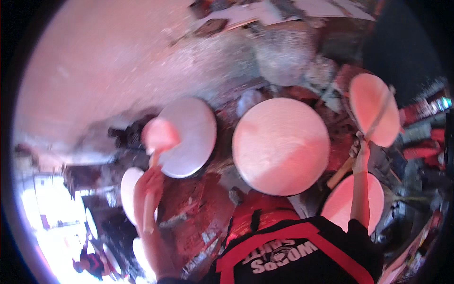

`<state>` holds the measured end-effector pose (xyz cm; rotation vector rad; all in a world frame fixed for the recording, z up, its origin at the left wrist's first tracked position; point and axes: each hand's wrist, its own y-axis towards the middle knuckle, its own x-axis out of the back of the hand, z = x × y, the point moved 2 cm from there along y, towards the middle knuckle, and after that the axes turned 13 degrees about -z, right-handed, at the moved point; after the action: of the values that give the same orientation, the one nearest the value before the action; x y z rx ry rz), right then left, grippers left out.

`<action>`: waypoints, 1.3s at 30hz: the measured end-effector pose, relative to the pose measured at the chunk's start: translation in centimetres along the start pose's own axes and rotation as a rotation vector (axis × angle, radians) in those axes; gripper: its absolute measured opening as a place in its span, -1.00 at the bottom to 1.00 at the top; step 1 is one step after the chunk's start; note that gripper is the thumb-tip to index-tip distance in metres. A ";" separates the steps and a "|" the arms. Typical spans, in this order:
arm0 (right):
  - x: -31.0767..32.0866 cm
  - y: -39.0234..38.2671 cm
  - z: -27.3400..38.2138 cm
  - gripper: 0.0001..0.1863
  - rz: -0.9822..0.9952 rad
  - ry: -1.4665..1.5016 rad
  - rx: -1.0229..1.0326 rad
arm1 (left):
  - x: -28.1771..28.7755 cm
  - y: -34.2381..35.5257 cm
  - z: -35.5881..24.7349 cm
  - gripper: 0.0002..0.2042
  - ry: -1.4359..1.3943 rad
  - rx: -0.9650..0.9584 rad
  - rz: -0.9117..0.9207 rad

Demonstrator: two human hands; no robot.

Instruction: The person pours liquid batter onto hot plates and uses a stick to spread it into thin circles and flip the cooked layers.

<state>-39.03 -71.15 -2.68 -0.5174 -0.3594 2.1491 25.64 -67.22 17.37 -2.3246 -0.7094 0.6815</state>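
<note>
The whole scene is washed in red light and blurred, and the fisheye rim swallows the corners, so much stays unclear. The top of the view is a smear of pale floor and grey clutter. At the lower left, a bright white patch burns out whatever stands there.

The drummer's left hand is closed around a mallet whose rounded pink head lies over the left drum; motion blur hides whether it touches the skin. The right hand is wrapped around a wooden drumstick that slants up across the upper right drum; its butt end pokes out below the fist.

Between the hands sits the large middle drum, its round pale head bare and fully in view. A lower right drum is partly hidden behind the right forearm, and a small drum by the left wrist is half covered. The drums crowd nearly rim to rim, with only dark red hardware between them. A black shirt with red stripes fills the lower edge.
</note>
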 end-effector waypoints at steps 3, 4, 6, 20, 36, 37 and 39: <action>-7.1 -7.6 -6.6 -0.76 0.245 -0.255 -0.377 | -0.8 2.9 -0.6 -0.84 -0.175 0.293 0.079; -8.2 -9.6 -10.2 -0.78 0.380 -0.265 -0.478 | -1.1 5.1 -0.6 -0.83 -0.095 0.308 0.088; -10.3 -15.2 -17.8 -0.73 0.384 -0.343 -0.384 | 0.2 12.5 0.3 -0.83 0.044 0.360 0.172; -25.0 -39.9 -30.0 -0.42 0.311 -0.977 0.586 | 2.4 24.4 -5.2 -0.94 1.265 -1.569 -0.307; -26.9 -42.1 -31.0 -0.58 0.281 -0.196 -0.156 | 22.2 18.4 -1.1 -0.83 0.263 -0.207 0.017; -26.9 -42.5 -32.0 -0.59 0.275 -0.231 -0.185 | 23.0 16.8 0.0 -0.84 0.198 -0.134 0.000; -28.2 -43.2 -32.8 -0.61 0.314 -0.269 -0.219 | 23.6 13.3 1.5 -0.85 0.060 0.005 0.014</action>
<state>21.87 -66.91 -6.11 -0.4276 -0.7093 2.5076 45.97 -60.74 0.59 -2.3366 -0.6645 0.6167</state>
